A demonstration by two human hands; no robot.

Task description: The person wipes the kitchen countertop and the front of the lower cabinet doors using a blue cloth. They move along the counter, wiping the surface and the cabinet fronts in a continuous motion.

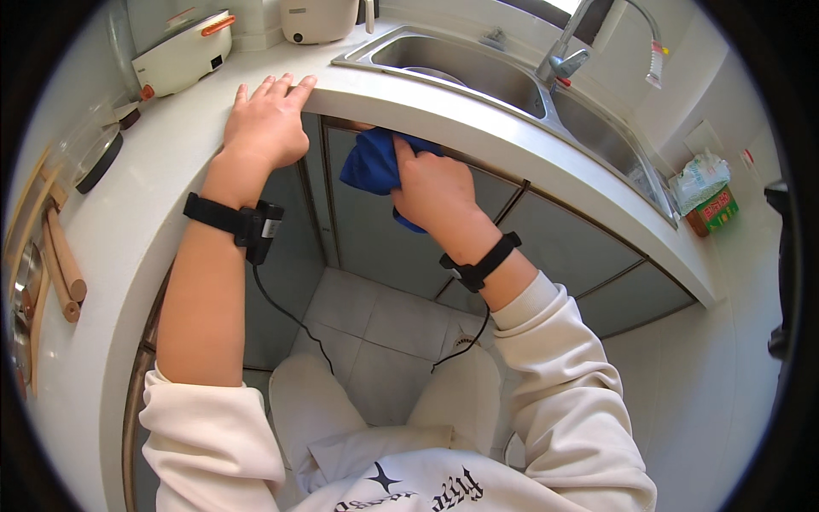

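Observation:
My left hand lies on the edge of the white countertop, near its inner corner, fingers apart and holding nothing. Below the counter's front edge, my right hand grips a blue cloth against the top of a grey-green cabinet door. The index finger is stretched out over the cloth; the other fingertips are partly hidden. Each wrist wears a black strap with a small device and a cable.
A double steel sink with a faucet is set in the counter. An electric cooker, a beige appliance, a clear lidded container and wooden rolling pins stand along the left. Packets lie right of the sink.

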